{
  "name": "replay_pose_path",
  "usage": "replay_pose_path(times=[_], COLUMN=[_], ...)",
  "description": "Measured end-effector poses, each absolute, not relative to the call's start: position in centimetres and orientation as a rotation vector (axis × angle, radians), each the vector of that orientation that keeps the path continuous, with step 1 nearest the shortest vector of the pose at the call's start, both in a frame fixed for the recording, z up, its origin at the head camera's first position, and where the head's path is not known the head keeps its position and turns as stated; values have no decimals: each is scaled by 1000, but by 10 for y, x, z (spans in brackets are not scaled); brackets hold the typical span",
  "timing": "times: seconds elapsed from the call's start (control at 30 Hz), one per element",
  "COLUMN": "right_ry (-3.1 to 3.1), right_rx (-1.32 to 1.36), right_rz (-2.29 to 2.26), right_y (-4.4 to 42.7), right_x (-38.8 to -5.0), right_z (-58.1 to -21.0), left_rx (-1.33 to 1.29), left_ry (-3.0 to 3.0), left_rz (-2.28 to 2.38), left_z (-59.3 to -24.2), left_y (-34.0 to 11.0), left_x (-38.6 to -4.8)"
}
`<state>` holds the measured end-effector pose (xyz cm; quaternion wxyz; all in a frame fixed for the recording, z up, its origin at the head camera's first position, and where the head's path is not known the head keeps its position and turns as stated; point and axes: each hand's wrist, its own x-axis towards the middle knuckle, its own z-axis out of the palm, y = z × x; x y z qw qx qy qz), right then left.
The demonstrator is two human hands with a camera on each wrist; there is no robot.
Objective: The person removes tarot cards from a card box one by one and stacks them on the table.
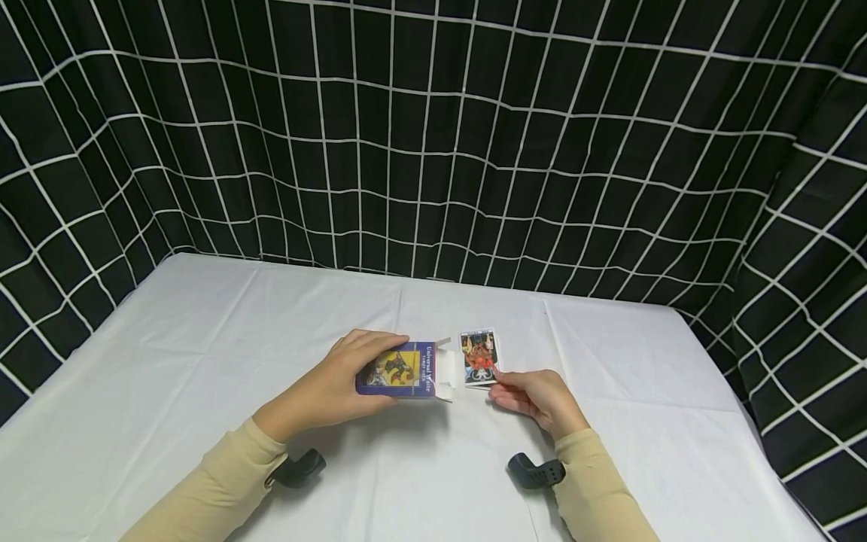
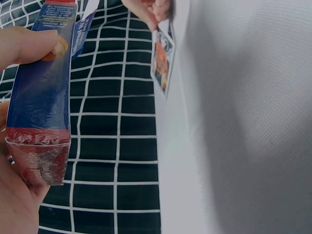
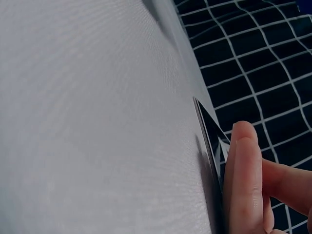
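Observation:
My left hand (image 1: pixel 345 380) grips a blue tarot card box (image 1: pixel 397 370) from its left end, thumb and fingers on opposite sides. The box's white flaps (image 1: pixel 445 373) stand out at its right end. In the left wrist view the box's narrow side (image 2: pixel 41 87) faces the camera, with clear wrap at its red end. My right hand (image 1: pixel 538 399) pinches a few thin tarot cards (image 1: pixel 479 357) by a lower corner, just right of the flaps. The top card has a red figure on it. From the right wrist, the cards' edge (image 3: pixel 209 146) shows tilted close to the cloth.
A white cloth (image 1: pixel 237 339) covers the table. Black curtains with a white grid (image 1: pixel 420 135) hang behind it and at both sides. A dark band (image 1: pixel 298 468) is on the left wrist and another (image 1: pixel 535 471) on the right.

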<state>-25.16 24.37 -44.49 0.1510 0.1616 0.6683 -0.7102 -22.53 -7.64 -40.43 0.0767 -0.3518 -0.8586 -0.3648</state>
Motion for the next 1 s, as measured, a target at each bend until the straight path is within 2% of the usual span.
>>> replay_pose_path(times=[1.0], right_ry=[2315], right_rx=[443], right_rz=[-1674], right_y=[236], right_x=[-246], right_z=[-445], left_rx=[-1050], left_ry=[-2588], left_rz=[-1097], left_z=[-404], left_y=[-75], left_x=[-225])
